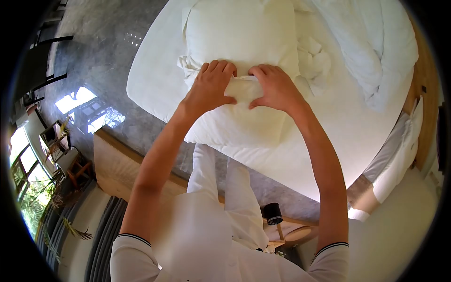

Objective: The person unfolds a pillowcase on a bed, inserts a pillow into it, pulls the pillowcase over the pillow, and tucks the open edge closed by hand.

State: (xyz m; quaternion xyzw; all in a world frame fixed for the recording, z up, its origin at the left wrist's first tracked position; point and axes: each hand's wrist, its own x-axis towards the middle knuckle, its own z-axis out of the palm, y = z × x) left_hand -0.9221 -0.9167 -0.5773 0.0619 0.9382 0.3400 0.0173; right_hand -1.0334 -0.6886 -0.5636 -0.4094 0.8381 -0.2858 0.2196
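A plump white pillow (239, 35) lies on the bed, with a lower white padded section (242, 124) nearer my body. I cannot tell whether the two are one pillow or two. My left hand (212, 87) grips the raised white edge between them, fingers over the far side and thumb on the near side. A short way to the right, my right hand (277, 88) holds the same edge in a like grip, thumb pointing inward. Crumpled white cloth (189, 66) sticks out beside the left fingers, and more loose cloth (314, 63) lies right of the pillow.
The bed's white sheet (324, 136) spreads around the pillow. A bunched duvet (361, 42) covers the far right. Grey polished floor (110, 51) runs along the left. A black lamp (272, 213) and a wooden panel (115, 160) stand near my legs.
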